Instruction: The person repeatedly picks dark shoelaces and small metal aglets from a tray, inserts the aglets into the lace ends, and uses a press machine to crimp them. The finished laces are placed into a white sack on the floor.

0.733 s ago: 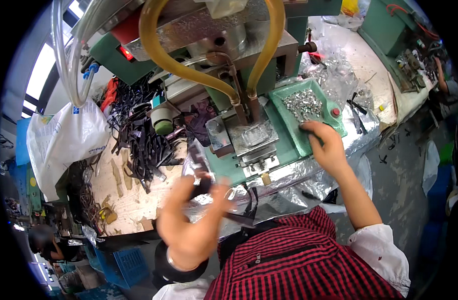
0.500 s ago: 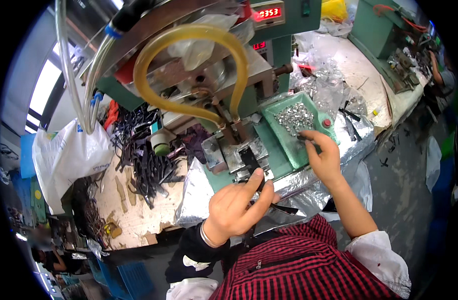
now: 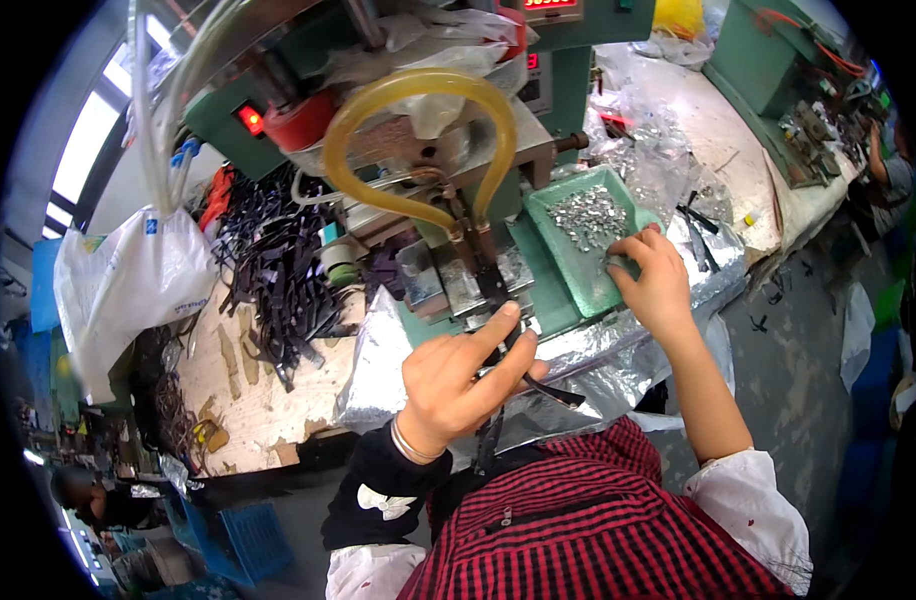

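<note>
My left hand (image 3: 458, 375) is closed round a black strap (image 3: 492, 284) with a fingertip on it, at the metal fixture (image 3: 448, 290) of the machine. The strap's far end lies beneath two dark metal rods; loose ends hang below my fingers. My right hand (image 3: 658, 280) is bent over the right side of a green tray (image 3: 583, 290), thumb and fingertips drawn together. Whatever they pinch is too small to make out. Small shiny metal pieces (image 3: 588, 218) are heaped in the tray's far part.
A thick yellow hose (image 3: 333, 150) loops over the fixture. Many black straps (image 3: 278, 270) are piled on the bench to the left, beside a white plastic bag (image 3: 138, 290). Silver foil (image 3: 618, 350) covers the bench's front edge. Another green machine (image 3: 768, 90) stands at far right.
My right hand has risen a little relative to the tray, now covering the red button seen beside it before. My left hand stays on the strap. The whole view has shifted slightly.
</note>
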Action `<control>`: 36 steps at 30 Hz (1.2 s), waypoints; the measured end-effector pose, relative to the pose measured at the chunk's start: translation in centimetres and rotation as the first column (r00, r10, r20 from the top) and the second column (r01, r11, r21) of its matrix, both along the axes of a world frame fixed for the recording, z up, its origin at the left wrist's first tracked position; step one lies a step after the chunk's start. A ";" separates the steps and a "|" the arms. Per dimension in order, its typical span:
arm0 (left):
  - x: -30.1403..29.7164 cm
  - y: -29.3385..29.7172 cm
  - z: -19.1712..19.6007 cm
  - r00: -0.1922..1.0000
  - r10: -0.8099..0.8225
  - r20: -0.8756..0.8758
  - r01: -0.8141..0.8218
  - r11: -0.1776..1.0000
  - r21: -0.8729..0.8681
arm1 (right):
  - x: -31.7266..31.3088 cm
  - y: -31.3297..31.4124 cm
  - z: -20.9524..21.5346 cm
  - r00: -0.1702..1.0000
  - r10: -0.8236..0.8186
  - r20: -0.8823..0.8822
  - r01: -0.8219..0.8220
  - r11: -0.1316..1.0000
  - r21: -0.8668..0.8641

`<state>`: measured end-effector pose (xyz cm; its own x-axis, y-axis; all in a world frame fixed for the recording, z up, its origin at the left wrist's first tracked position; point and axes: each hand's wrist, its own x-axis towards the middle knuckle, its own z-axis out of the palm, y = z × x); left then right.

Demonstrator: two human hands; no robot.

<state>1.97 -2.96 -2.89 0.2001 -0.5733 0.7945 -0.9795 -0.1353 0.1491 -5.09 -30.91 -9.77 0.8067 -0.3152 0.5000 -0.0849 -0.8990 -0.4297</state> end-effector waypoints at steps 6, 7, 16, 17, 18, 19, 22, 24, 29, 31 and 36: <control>0.3 4.1 -2.5 0.918 0.352 -0.183 -0.389 0.890 -0.239 | 1.4 1.7 -0.5 0.988 -0.148 -0.042 0.154 0.954 0.259; 1.9 4.8 -3.5 0.796 0.449 -0.407 -0.554 0.810 -0.190 | 1.7 2.1 -0.5 0.993 -0.122 -0.006 0.117 0.933 0.339; 13.9 10.6 -4.1 0.602 0.755 -0.261 -0.797 0.549 -0.251 | 3.2 3.3 1.2 0.997 0.000 0.077 -0.044 0.819 0.572; 15.1 12.3 -3.3 0.517 0.848 -0.116 -0.846 0.485 -0.221 | 3.1 3.2 1.3 0.993 0.067 0.102 -0.114 0.807 0.579; 16.3 13.6 -3.0 0.511 0.858 -0.050 -0.856 0.503 -0.116 | 3.5 3.2 1.3 0.991 0.091 0.096 -0.130 0.801 0.585; 17.8 14.8 -3.1 0.483 0.875 -0.034 -0.869 0.484 0.104 | 3.6 3.1 1.2 0.993 0.080 0.083 -0.115 0.784 0.610; 21.8 16.4 -6.4 0.324 0.945 0.039 -0.792 0.248 0.557 | 4.6 3.2 0.4 0.989 0.113 0.094 -0.147 0.726 0.672; 23.0 17.0 -9.2 0.170 0.965 -0.199 -0.723 0.260 0.640 | 4.5 3.2 -0.1 0.978 0.135 0.156 -0.205 0.712 0.671; 18.1 19.9 -12.3 0.461 0.876 -0.142 -0.750 0.470 0.465 | 1.1 3.5 1.7 0.994 0.000 0.112 -0.074 0.751 0.656; 15.7 20.4 -11.4 0.529 0.833 -0.162 -0.690 0.533 0.491 | 0.9 4.5 3.4 0.972 0.112 0.206 -0.218 0.753 0.621; 11.8 18.1 -7.8 0.537 0.839 -0.093 -0.721 0.513 0.465 | 5.0 8.9 6.5 0.908 0.230 0.349 -0.389 0.773 0.501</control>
